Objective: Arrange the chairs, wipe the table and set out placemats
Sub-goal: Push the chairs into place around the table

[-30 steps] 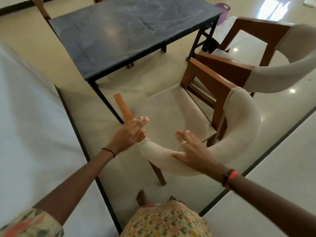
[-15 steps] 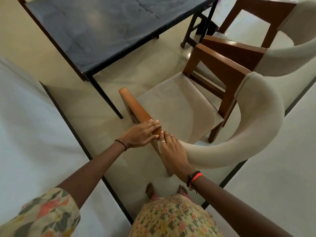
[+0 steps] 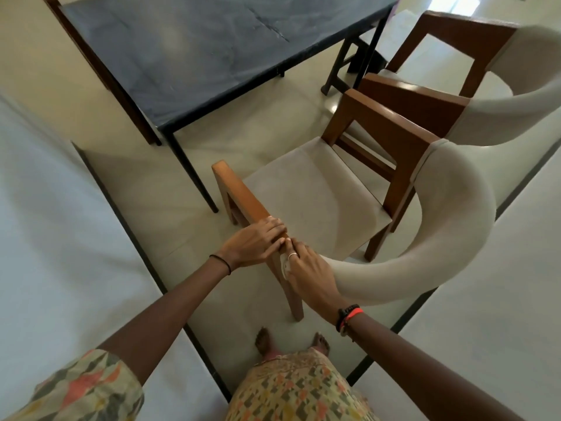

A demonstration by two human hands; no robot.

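A wooden armchair [image 3: 315, 196] with a beige seat and curved beige backrest stands in front of me, its seat facing the dark table [image 3: 212, 53]. My left hand [image 3: 258, 241] grips the near wooden armrest [image 3: 239, 192] from above. Right beside it, my right hand [image 3: 306, 275] holds the same armrest where it joins the backrest. A second matching armchair [image 3: 461, 95] stands just behind the first, to the right of the table.
Pale padded surfaces with dark edges flank me on the left [image 3: 60, 238] and the right [image 3: 485, 299], leaving a narrow strip of tiled floor. My bare feet [image 3: 291, 341] stand close behind the chair's rear leg. Another wooden chair's edge [image 3: 100, 65] shows along the table's left side.
Both hands came down from hovering over the backrest and closed on the near armrest. The chair has turned and sits closer to the table's corner.
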